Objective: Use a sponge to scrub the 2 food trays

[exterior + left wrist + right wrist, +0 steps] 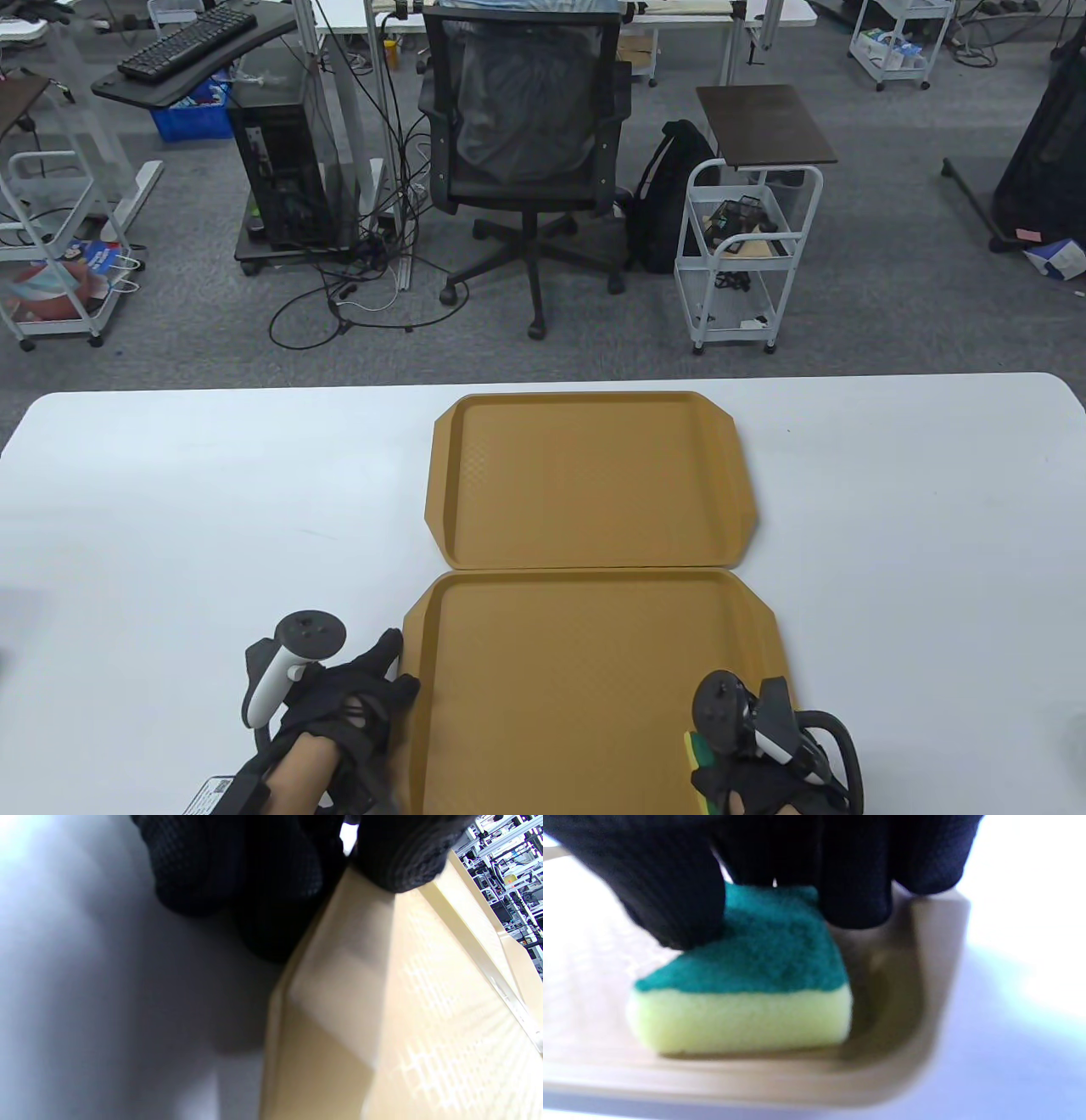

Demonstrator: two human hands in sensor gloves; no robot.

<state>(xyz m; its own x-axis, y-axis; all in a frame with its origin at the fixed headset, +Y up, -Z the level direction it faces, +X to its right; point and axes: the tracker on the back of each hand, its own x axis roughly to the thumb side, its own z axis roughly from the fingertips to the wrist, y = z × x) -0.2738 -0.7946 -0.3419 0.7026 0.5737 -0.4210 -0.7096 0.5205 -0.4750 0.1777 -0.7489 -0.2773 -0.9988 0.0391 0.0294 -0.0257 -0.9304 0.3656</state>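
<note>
Sponge (742, 984) under gripping right hand (780, 866)

We saw the left hand (339, 713) low at the left, glove black, its fingers (398, 857) curled over the near tray's (585, 679) left rim, thumb on top. The right hand (764, 764) sat low at the right, its fingers (857, 878) pressed down on the sponge (746, 993) and bent around it. Both trackers faced up, forearms entering from below.

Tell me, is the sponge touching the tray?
Touching. The right wrist view shows the sponge lying flat on the near tray, yellow side down, with the right hand gripping it.
</note>
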